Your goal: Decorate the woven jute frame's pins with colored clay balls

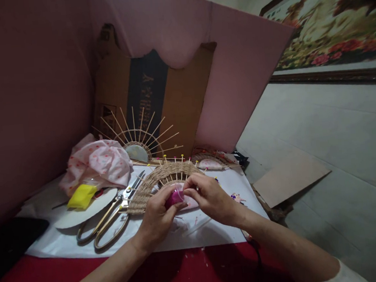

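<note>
My left hand is closed around a small clear plastic packet with magenta contents. At the packet's right edge, the fingertips of my right hand are pinched together on the clear plastic. Just behind both hands lies a half-round woven piece of tan cord on thin sticks, several of them tipped with yellow, pink or blue beads. Its inner part, a pale pink half-disc, is partly hidden by my hands.
Large scissors lie partly open at left, beside a yellow packet on a white disc. Pink dotted cloth is bunched behind. A stick-spoked half-round frame leans against a cardboard sheet. White paper covers the red surface.
</note>
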`<act>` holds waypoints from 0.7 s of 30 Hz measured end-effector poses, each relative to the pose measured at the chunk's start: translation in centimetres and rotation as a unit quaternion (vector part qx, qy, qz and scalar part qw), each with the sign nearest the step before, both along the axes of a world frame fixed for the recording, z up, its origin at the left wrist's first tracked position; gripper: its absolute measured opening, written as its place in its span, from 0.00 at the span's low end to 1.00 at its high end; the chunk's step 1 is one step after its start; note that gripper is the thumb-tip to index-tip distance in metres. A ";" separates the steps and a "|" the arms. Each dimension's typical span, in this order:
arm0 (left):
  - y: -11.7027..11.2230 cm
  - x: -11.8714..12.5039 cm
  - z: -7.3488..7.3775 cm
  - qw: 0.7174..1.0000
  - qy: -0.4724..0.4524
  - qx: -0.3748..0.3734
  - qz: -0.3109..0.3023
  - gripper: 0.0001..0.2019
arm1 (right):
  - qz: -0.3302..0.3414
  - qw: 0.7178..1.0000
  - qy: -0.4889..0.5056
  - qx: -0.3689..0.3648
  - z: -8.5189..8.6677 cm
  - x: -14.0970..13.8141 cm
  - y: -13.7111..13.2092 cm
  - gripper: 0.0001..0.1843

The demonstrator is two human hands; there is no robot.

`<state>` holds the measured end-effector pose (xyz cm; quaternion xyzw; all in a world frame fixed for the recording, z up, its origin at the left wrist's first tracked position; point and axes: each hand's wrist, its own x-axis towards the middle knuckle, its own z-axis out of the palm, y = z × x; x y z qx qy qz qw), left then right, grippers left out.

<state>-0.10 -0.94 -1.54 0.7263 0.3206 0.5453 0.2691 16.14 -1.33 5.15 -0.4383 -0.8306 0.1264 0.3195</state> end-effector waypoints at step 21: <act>0.5 -0.2 -0.5 0.999 0.010 -0.047 0.020 0.15 | 0.075 0.875 0.385 -0.285 0.1 0.3 1.1 0.13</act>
